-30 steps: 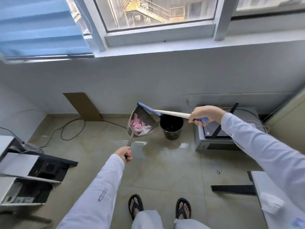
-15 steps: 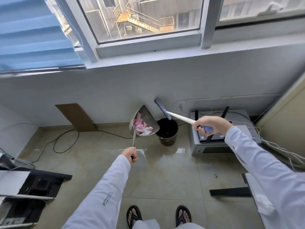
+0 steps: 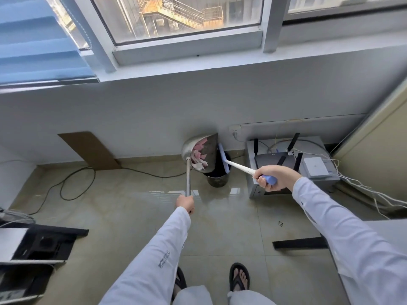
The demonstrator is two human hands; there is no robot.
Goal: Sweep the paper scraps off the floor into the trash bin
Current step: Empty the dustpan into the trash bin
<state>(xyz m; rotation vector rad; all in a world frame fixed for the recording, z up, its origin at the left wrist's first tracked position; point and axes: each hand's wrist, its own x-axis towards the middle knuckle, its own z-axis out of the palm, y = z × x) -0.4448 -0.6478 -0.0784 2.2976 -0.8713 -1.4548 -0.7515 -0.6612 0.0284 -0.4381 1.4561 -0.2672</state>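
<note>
My left hand grips the metal shaft of a steel dustpan, raised and tipped over the black trash bin by the wall. Pink and white paper scraps lie inside the pan, sliding toward its lower lip above the bin's mouth. My right hand holds the blue grip of a broom; its white shaft runs left to the blue head, which sits at the bin just behind the pan. One small scrap lies on the floor tiles to the right.
A grey box with black routers and loose white cables stands right of the bin. Cardboard leans on the wall, with a black cable on the floor. Open equipment sits at left; a black table foot at right.
The dustpan has swung right and tipped steeply over the bin, and the scraps have slid toward its lip. The broom head has dropped down beside the bin. The view has come closer.
</note>
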